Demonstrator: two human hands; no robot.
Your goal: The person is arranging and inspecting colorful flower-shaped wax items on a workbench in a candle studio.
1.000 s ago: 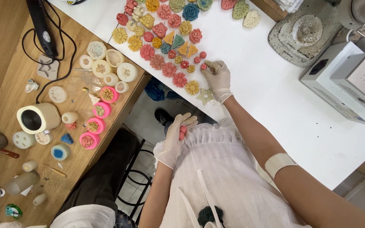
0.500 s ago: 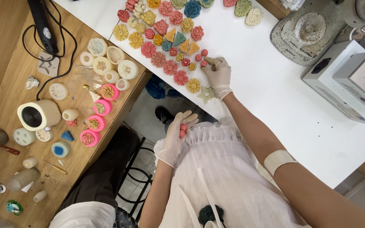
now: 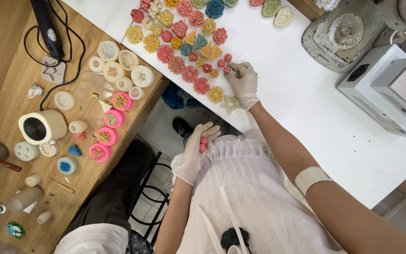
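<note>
Surfaces: white table with flower pieces | wooden bench

Near the middle of the frame the gloved left hand is curled around a small pink piece, held over the white ruffled apron. Above it and to the right, the gloved right hand rests on the white table, its fingertips at a small red ball on the edge of the spread of coloured flower shapes (pink, yellow, teal). A pale star shape lies just beside the wrist. On the wooden bench at left stand pink silicone moulds and white moulds, with a cream cylinder further left.
</note>
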